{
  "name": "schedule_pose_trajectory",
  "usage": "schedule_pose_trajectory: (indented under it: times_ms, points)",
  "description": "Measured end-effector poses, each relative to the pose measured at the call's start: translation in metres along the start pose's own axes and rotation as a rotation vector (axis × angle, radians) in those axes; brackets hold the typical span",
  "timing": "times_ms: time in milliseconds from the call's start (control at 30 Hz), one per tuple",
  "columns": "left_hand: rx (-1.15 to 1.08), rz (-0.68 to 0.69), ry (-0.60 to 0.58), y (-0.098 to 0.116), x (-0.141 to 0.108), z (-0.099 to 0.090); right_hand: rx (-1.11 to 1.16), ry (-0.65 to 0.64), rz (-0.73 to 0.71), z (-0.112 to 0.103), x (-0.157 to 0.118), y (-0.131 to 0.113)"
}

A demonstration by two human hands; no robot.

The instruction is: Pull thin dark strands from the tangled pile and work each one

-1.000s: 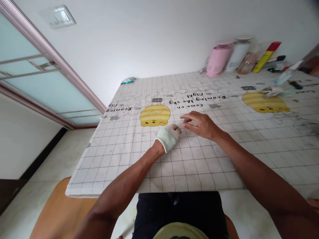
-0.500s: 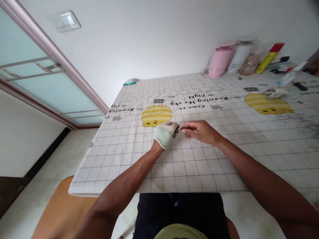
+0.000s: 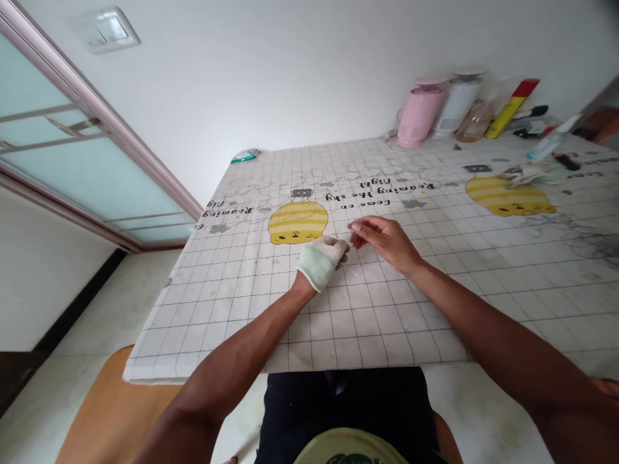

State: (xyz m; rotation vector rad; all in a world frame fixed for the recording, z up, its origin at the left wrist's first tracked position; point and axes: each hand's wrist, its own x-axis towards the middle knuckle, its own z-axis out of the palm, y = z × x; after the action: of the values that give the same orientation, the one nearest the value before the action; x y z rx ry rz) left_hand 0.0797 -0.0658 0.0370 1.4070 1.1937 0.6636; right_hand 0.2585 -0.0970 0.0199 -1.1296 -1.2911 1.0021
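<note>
A pale green and white glove covers my left hand (image 3: 325,258), whose fingers are closed over the middle of the table; what they pinch is too small to make out. Just to its right, my bare right hand (image 3: 384,241) is raised a little, thumb and fingertips pressed together near the left fingertips, with their contents too small to name. A thin, shiny strand (image 3: 354,272) shows below the gap between the hands. Beneath both lies a checked white tablecloth (image 3: 377,322) with yellow bear prints.
Along the wall at the back right stand a pink cylinder (image 3: 420,116), a white cylinder (image 3: 456,106), a bottle (image 3: 474,122) and a yellow-red box (image 3: 511,109). A crumpled glove (image 3: 527,173) lies at the right. A green packet (image 3: 245,155) rests at the far left corner.
My right hand has moved up and slightly away from my left fingertips. My left hand stays nearly in place. The whole view has shifted slightly.
</note>
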Motion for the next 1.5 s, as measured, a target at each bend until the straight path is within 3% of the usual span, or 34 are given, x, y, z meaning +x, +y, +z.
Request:
schedule_pose_trajectory:
  times_ms: [167, 400, 567, 767, 1033, 1167, 1367, 1500]
  points:
    - [0.080, 0.040, -0.034, -0.007, 0.003, 0.001, -0.067, 0.023, -0.058, -0.003, -0.001, -0.001]
    - [0.132, 0.070, -0.073, -0.013, 0.005, 0.003, 0.017, 0.025, -0.019, -0.003, 0.001, 0.003]
    - [-0.006, 0.036, -0.011, -0.008, 0.005, 0.001, 0.010, -0.006, 0.034, -0.009, 0.001, -0.004]
    - [-0.040, 0.047, 0.061, 0.000, 0.001, -0.003, -0.152, -0.159, 0.099, -0.001, -0.003, -0.006]
    - [-0.054, -0.005, 0.049, -0.003, 0.007, -0.006, -0.183, -0.143, 0.114, 0.005, -0.006, -0.008]
    - [-0.040, 0.075, 0.099, 0.001, 0.008, -0.016, -0.186, -0.155, 0.155, -0.003, -0.006, -0.006]
    - [-0.090, 0.118, -0.004, -0.007, 0.014, -0.021, -0.195, -0.273, 0.144, -0.005, -0.007, 0.001]
    - [-0.188, 0.107, -0.042, -0.014, 0.018, -0.018, -0.409, -0.242, 0.044, -0.001, -0.013, 0.002]
